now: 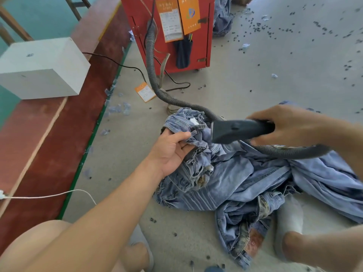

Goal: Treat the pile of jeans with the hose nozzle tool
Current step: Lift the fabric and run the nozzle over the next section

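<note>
A pile of light blue jeans lies crumpled on the concrete floor in front of me. My left hand grips the waistband of the top pair and lifts it a little. My right hand holds the black hose nozzle tool, whose wide mouth points left at the held waistband, almost touching it. A grey ribbed hose runs from the nozzle, loops over the pile and climbs to the red machine.
A white block sits on the red ledge at the left. A black cable and a white cord cross the floor. An orange tag and small dark scraps lie scattered. My knees and feet flank the pile.
</note>
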`<state>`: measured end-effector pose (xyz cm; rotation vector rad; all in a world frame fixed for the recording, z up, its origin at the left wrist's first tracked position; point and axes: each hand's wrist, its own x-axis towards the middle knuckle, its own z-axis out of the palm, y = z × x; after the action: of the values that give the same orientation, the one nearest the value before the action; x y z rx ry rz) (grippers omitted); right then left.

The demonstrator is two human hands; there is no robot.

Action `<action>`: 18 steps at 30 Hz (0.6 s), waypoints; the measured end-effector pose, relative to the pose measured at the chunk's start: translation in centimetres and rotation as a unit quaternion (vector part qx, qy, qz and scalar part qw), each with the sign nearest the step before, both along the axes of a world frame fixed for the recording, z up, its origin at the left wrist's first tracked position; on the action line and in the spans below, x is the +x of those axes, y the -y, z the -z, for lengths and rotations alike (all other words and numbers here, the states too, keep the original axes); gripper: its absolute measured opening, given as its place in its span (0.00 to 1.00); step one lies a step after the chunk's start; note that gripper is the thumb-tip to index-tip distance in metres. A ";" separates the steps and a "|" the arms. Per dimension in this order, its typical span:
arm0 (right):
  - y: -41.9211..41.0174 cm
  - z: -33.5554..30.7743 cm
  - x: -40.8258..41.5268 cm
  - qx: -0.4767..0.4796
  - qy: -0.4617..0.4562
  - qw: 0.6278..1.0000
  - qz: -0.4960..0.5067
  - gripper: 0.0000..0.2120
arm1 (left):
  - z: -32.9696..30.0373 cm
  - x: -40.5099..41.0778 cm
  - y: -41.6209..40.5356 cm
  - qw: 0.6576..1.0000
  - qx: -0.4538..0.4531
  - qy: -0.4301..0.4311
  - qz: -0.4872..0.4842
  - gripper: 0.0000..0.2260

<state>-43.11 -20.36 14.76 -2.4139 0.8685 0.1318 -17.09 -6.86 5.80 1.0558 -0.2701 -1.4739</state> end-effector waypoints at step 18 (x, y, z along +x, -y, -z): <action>-2.3 2.0 1.8 0.010 0.057 0.998 -0.027 0.13 | -0.3 -0.6 0.5 0.997 0.000 -0.083 0.011 0.10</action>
<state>-41.28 -18.11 12.77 -2.4022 0.7472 0.0236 -17.73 -7.31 6.13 0.9267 -0.1653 -1.5711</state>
